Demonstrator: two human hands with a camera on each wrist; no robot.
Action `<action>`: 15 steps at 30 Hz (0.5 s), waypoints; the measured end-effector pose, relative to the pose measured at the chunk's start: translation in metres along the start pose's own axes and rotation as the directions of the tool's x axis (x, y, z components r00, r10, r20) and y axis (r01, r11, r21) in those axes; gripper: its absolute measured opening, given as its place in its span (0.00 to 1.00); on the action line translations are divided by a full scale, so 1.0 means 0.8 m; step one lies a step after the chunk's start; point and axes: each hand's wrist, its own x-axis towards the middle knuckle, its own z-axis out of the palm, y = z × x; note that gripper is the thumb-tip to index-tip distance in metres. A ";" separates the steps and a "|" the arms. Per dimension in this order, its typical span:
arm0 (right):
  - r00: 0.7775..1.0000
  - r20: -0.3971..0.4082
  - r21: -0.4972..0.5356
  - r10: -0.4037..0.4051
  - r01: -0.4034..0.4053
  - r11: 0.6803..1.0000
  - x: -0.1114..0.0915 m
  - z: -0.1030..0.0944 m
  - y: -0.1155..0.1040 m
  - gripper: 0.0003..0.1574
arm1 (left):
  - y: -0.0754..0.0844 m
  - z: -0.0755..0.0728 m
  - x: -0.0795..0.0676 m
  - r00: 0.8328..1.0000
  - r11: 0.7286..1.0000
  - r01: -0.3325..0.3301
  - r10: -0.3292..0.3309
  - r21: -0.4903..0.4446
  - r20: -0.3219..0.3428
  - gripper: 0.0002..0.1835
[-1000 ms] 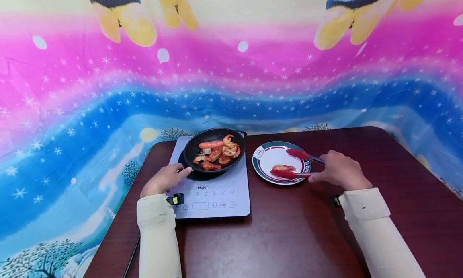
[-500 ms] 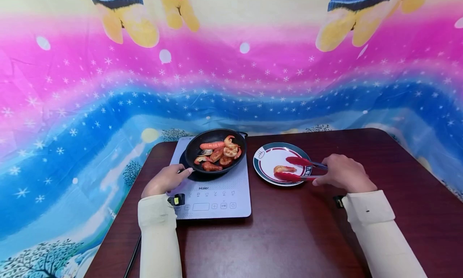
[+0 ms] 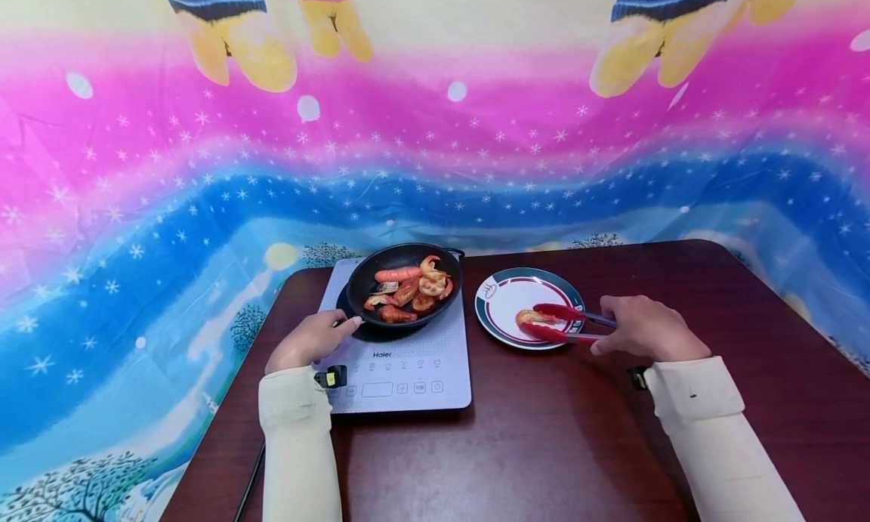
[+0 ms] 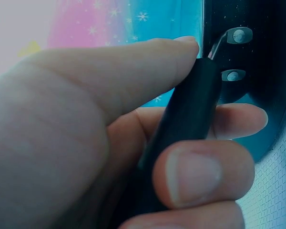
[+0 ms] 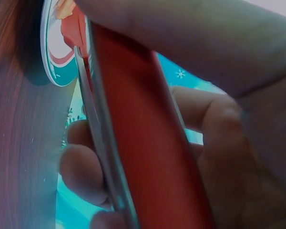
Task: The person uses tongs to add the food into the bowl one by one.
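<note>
My left hand grips the black handle of a frying pan, tilted over the induction cooktop. Inside the pan lie a sausage, a lotus root slice, a drumstick-like piece and several other browned pieces. My right hand holds red-tipped metal tongs, thumb on one arm and fingers around the other. Over the plate, the tongs' red tips are on either side of a shrimp, one tip partly covering it.
The cooktop sits at the left of a dark wooden table, and the plate stands just right of it. A black cord runs down the table's left side. A printed cloth hangs behind.
The tongs' tips have come closer together around the shrimp, and the right hand has shifted slightly to the right. The left hand and the pan stay nearly in place.
</note>
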 end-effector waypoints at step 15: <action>0.997 0.016 0.027 -0.077 0.077 0.997 0.000 0.003 0.005 0.34 | 0.000 0.002 -0.001 1.000 1.000 -0.005 0.005 -0.011 -0.003 0.23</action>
